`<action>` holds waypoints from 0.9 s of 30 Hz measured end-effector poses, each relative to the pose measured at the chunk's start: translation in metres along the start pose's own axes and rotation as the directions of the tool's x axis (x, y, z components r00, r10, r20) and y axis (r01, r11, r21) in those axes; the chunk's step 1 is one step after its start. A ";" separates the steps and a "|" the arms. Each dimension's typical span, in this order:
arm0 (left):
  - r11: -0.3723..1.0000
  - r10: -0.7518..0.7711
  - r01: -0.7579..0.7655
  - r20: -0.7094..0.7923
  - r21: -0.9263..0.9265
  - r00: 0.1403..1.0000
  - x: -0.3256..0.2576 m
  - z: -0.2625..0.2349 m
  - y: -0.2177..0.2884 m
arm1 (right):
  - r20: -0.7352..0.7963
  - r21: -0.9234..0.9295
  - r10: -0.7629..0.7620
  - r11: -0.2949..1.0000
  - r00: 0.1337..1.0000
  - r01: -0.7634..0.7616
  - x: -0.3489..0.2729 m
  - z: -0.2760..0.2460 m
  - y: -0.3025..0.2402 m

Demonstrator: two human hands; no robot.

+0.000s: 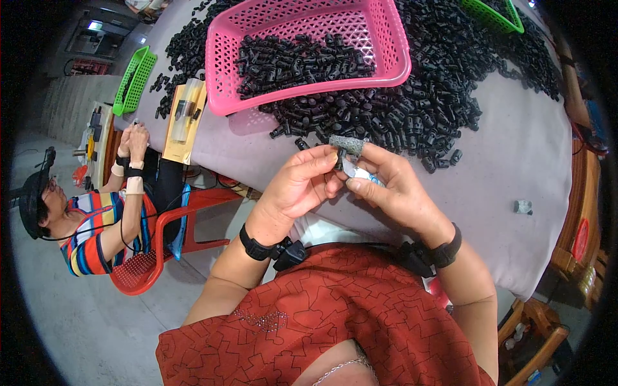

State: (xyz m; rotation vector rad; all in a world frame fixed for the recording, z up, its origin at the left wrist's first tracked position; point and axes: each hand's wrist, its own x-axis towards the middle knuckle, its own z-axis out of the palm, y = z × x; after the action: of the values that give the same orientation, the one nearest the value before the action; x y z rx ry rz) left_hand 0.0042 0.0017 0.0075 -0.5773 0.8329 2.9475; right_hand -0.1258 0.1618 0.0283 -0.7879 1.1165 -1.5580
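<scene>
My left hand [306,183] pinches a small black plastic part [339,161] between thumb and fingers, mostly hidden by the fingertips. My right hand [402,193] is closed on a small knife [364,174] with a white and blue handle, its short pale blade meeting the black part. A grey speckled sleeve [347,144] appears to cover the tip of my right index finger. Just beyond my hands, a large heap of similar black parts [412,122] spreads over the table. More of them lie in a pink basket [215,61].
A grey cloth covers the table [489,161]. A small grey piece [523,207] lies on it at the right. Green baskets stand at the far left [145,71] and far right [515,22]. A co-worker [96,238] sits at left by a red chair [164,238] and a yellowish board [177,151].
</scene>
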 end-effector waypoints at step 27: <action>0.989 -0.054 0.075 0.163 -0.125 0.985 0.003 -0.003 -0.006 | -0.029 0.003 0.068 0.998 0.997 -0.067 0.000 -0.007 0.004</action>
State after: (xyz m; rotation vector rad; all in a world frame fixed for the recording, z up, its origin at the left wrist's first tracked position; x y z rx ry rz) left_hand 0.0032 0.0053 0.0012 -0.3596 0.5982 2.9558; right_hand -0.1304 0.1633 0.0226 -0.7210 1.1509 -1.5182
